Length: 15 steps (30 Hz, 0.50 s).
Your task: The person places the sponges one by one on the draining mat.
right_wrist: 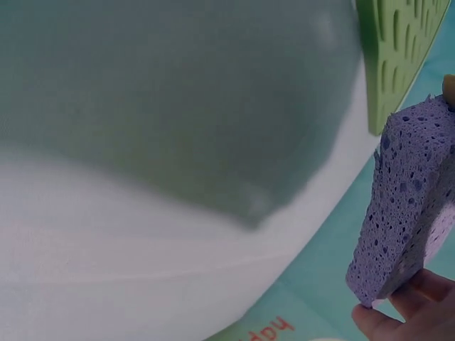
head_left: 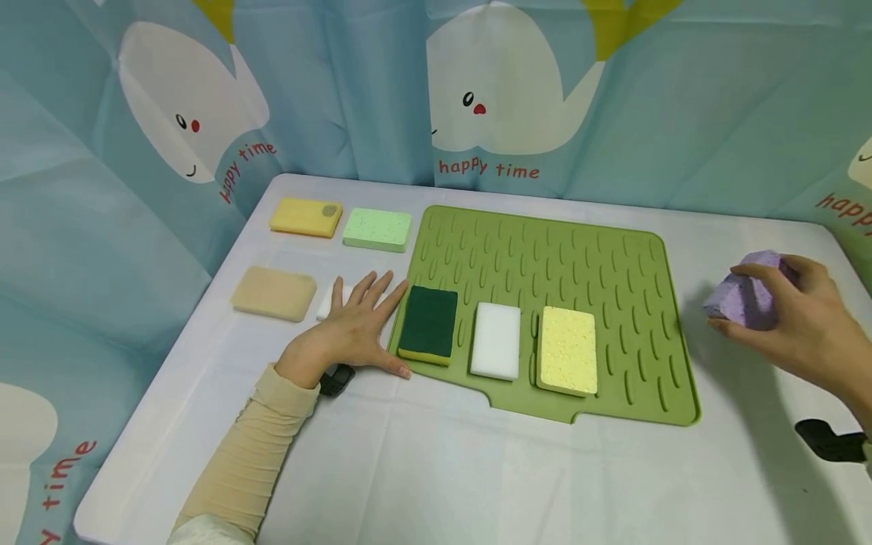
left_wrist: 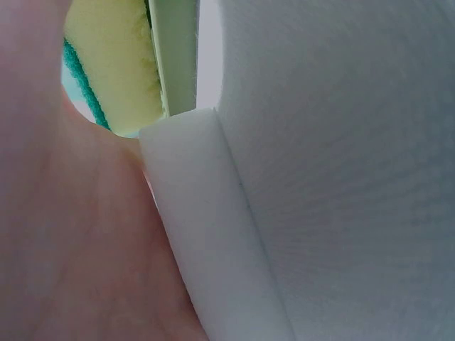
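Above the table's right side, my right hand [head_left: 807, 322] grips a porous purple sponge [head_left: 744, 295] between thumb and fingers. In the right wrist view the purple sponge [right_wrist: 409, 192] is held clear of the table, its shadow below. My left hand [head_left: 357, 325] lies with fingers spread at the left edge of a green ribbed mat [head_left: 545, 265]. Under its palm is a white sponge [left_wrist: 199, 213], partly hidden in the head view. Nearest its fingers on the mat sits a yellow sponge with a dark green scouring top [head_left: 429, 322].
A white sponge [head_left: 496, 341] and a pale yellow sponge [head_left: 568, 350] stand along the mat's front. Left of the mat lie a yellow sponge [head_left: 305, 217], a mint green sponge [head_left: 377, 229] and a beige sponge [head_left: 274, 293]. A patterned curtain [head_left: 381, 91] hangs behind the table.
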Tool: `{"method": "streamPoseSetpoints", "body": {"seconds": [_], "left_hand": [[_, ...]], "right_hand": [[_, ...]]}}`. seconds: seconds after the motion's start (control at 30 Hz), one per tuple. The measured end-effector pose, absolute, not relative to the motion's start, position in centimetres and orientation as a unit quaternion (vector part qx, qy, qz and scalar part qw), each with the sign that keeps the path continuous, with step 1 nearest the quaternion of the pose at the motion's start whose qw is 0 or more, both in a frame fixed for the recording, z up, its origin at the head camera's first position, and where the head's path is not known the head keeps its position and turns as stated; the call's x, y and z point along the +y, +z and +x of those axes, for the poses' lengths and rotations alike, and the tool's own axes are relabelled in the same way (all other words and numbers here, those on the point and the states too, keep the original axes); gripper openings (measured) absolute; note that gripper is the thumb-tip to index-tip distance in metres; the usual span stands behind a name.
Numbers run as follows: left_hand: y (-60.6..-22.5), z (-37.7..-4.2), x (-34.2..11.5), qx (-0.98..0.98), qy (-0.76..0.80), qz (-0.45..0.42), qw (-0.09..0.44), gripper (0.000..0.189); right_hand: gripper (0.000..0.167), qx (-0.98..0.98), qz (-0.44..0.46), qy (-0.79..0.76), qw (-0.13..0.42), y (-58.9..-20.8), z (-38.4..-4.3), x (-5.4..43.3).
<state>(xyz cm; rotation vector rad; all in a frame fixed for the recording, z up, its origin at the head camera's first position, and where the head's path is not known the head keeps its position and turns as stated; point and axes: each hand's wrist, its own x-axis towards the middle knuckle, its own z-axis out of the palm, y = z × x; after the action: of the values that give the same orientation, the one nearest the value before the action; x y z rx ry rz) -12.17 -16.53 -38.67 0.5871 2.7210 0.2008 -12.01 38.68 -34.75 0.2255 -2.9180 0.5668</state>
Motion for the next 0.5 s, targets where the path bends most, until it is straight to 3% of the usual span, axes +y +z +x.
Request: {"method": "streamPoseSetpoints", "body": {"seconds": [0.5], "left_hand": [[-38.7, -12.2, -16.5, 0.961, 0.069, 0.205, 0.174, 0.134]], "right_hand": [[0.074, -0.966, 0.166, 0.181, 0.079, -34.3, -10.7, 36.4]]}}
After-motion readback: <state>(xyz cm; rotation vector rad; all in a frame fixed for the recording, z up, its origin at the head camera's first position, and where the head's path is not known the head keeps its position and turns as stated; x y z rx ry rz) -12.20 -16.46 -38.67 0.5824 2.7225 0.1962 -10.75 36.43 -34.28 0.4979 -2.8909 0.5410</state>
